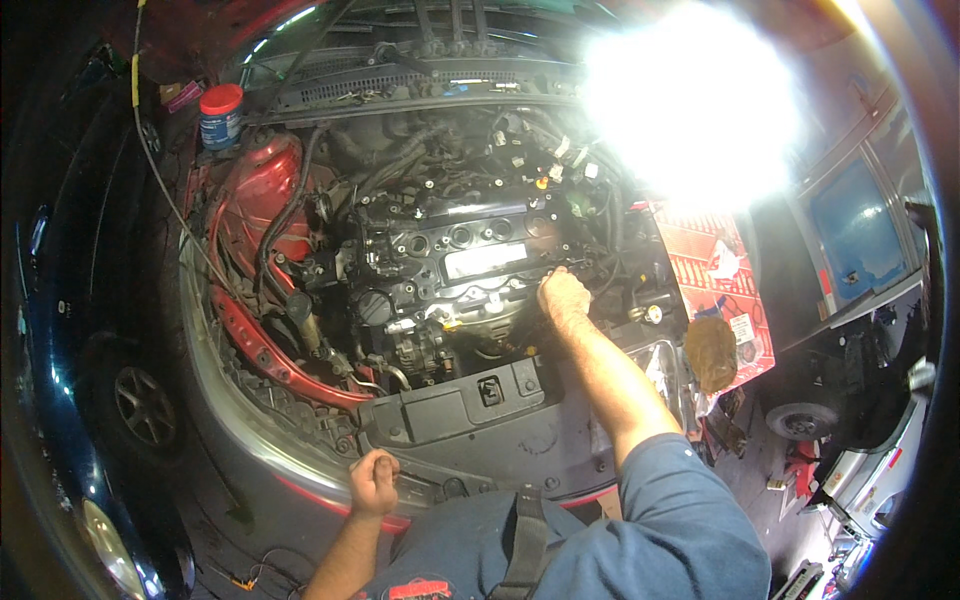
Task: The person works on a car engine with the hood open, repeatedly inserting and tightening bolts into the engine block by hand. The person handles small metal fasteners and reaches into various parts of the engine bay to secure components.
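An open engine bay lies in front of me, with a dark engine [395, 270] in its middle. My right hand [565, 296] reaches over the front panel to the right front side of the engine. Its fingers are closed at the engine's edge, and what they grip, if anything, is hidden. Beside it is the valve cover [490, 205], with round holes along its top. My left hand [373, 482] is held in a loose fist above the car's front edge, near the black plastic radiator cover [450, 405]. Nothing sticks out of that fist.
A blue tub with a red lid [221, 115] stands at the back left. Over the right fender lies a red printed mat [715, 290] bearing a brown lump [710, 355]. A glaring work light [690, 105] washes out the upper right. A dark car [80, 400] is parked at left.
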Action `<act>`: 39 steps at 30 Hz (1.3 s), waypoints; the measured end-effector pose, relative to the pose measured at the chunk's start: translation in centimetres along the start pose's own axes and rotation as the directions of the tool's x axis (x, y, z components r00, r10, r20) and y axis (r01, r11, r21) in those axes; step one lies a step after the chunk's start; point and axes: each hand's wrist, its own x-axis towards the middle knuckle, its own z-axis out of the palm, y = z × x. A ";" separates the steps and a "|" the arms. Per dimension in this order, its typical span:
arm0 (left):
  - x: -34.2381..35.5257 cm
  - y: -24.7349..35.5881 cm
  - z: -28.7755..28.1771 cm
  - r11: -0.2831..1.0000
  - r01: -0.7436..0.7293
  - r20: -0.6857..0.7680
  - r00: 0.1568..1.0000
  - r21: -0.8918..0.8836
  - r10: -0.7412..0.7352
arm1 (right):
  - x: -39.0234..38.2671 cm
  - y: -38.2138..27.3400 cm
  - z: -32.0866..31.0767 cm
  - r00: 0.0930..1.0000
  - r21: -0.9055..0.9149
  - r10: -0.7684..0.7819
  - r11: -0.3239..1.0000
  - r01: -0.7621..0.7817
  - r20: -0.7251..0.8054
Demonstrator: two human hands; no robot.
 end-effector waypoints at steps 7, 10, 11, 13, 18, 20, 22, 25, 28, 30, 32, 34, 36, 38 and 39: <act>0.1 -0.1 -0.1 0.999 -0.019 -0.010 1.000 0.028 0.019 | -0.1 0.1 -0.1 1.000 0.060 0.007 0.998 -0.006 -0.015; 0.0 -0.2 -0.1 1.000 0.001 -0.009 1.000 0.029 0.000 | -0.1 0.1 0.0 1.000 0.073 -0.003 0.997 0.002 0.019; -0.1 -0.2 -0.1 1.000 0.014 -0.004 1.000 0.022 -0.014 | -0.2 0.0 0.0 1.000 0.070 -0.006 0.998 0.005 0.025; -0.1 -0.2 -0.1 1.000 0.019 0.008 1.000 0.003 -0.019 | -0.1 0.0 -0.1 0.998 0.071 0.000 0.997 -0.004 0.065; 0.0 -0.3 0.1 1.000 -0.004 -0.011 1.000 -0.002 0.003 | -0.1 -0.3 -0.1 0.999 0.059 0.043 0.997 -0.045 0.032; 0.0 -0.2 0.1 1.000 0.003 -0.005 1.000 -0.028 -0.003 | -0.1 -0.3 -0.3 0.997 0.077 0.049 0.996 -0.054 0.061; 0.0 -0.1 0.1 1.000 0.015 -0.003 1.000 -0.017 -0.015 | 0.0 -0.3 -0.6 0.995 0.109 0.051 0.992 -0.060 0.091; 0.1 0.1 0.1 1.000 0.027 -0.008 1.000 -0.015 -0.027 | -0.1 -0.4 -0.9 0.995 0.094 0.071 0.993 -0.077 0.069; 0.1 0.2 0.3 1.000 0.020 -0.027 0.999 -0.011 -0.020 | -0.3 -0.6 -0.9 0.995 0.081 0.080 0.993 -0.084 0.055; 0.1 0.2 0.3 1.000 0.015 -0.028 0.999 -0.007 -0.016 | -0.3 -0.6 -0.8 0.994 0.082 0.053 0.995 -0.061 0.091; 0.0 0.2 0.2 1.000 0.020 -0.017 1.000 -0.006 -0.020 | -0.3 -0.6 -0.7 0.991 0.073 0.047 0.996 -0.057 0.124; 0.0 0.1 0.1 0.999 0.039 0.002 0.999 -0.012 -0.039 | -0.3 -0.6 -0.6 0.995 0.065 0.049 0.996 -0.055 0.092; 0.1 0.0 0.0 0.999 0.033 0.000 0.999 -0.012 -0.033 | -0.2 -0.7 -0.4 0.997 0.056 0.055 0.997 -0.059 0.061; 0.0 -0.1 0.0 1.000 0.007 -0.002 1.000 -0.016 -0.007 | -0.1 -0.8 -0.2 0.996 0.060 0.079 0.995 -0.081 0.044; 0.0 -0.2 0.0 1.000 0.008 -0.008 1.000 -0.001 -0.008 | 0.0 -0.9 -0.2 0.994 0.067 0.093 0.993 -0.096 0.056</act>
